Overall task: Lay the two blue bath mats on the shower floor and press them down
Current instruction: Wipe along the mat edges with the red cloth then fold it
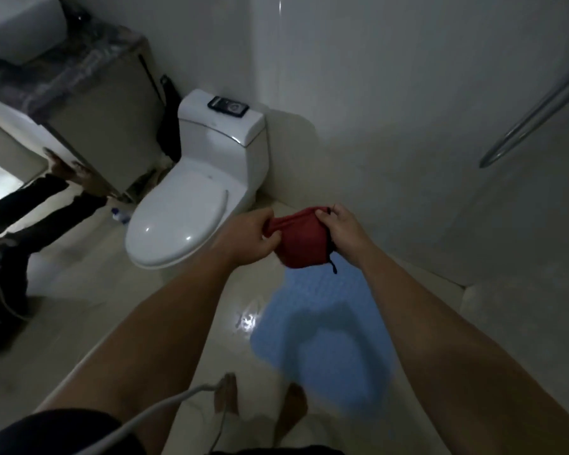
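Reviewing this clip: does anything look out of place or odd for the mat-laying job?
Yes. Both hands, left hand and right hand, grip a red pouch rather than a mat. Only one blue mat shows on the floor. A dark phone-like device lies on the toilet tank.

Both bare forearms reach forward and converge ahead of the body, just right of the white ceramic toilet [191, 205]. The left hand [250, 236] has its back to the camera, its fingers [271, 238] curled under and pinching the left edge of a small red fabric pouch [301, 239]. The right hand [344, 229] grips the pouch's upper right edge, thumb and fingers bent over it. Two bare feet [225, 394] stand below, on the pale floor tiles [178, 307].
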Demonstrator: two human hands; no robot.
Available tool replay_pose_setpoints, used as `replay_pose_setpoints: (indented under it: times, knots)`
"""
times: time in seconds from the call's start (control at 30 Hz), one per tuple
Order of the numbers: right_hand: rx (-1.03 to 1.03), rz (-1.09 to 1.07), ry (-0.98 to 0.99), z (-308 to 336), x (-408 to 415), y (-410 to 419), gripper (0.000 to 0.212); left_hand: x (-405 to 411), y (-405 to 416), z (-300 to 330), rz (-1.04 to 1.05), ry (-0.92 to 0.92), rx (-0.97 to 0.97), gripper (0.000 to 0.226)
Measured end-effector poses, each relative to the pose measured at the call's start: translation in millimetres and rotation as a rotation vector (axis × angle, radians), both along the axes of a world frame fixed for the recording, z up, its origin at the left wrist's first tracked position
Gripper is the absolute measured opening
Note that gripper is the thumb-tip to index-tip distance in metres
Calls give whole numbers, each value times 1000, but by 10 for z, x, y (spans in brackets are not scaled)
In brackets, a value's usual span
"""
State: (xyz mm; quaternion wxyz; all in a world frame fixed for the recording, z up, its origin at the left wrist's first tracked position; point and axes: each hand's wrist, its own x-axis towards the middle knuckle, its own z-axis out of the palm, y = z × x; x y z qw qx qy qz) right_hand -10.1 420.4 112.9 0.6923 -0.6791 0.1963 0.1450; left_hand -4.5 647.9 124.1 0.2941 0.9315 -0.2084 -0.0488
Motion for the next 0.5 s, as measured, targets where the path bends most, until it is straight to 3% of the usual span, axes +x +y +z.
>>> replay_pose_setpoints:
  times: [0.13, 0.27, 0.37, 0.5]
  knots:
    - [193, 62, 136, -453, 0, 185, 33, -2, 68, -323, 274, 337, -258, 24]
    - [323, 263, 334, -981, -23, 398, 52, 32, 293, -839, 481, 503, -450, 13]
    - [298, 363, 433, -1765, -124, 611, 56, -82, 522, -1611, 595, 576, -468, 18]
    - [170, 296, 480, -3052, -407, 942, 41, -475, 796, -3095, 665, 659, -434, 30]
